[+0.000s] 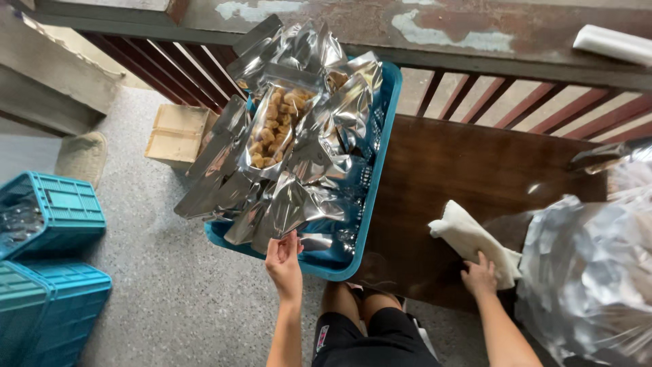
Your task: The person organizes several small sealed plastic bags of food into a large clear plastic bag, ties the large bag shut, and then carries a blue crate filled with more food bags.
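Note:
My left hand [284,261] pinches the lower edge of a silver foil pouch [282,212] at the near end of a blue plastic basket [380,146]. The basket is heaped with several shiny foil pouches; one with a clear window [275,126] shows brown snack pieces. My right hand [479,275] rests on a white cloth [468,239] lying on the dark wooden bench [468,166]. Next to that hand, at the right, bulges a large clear plastic bag [584,272] full of silvery packaging.
Stacked blue crates [47,272] stand on the grey speckled floor at the left. A small cardboard box [178,134] and a slipper [83,156] lie beyond them. A worn railing [475,37] runs across the top, with a white block [614,44] on it. My knees show below.

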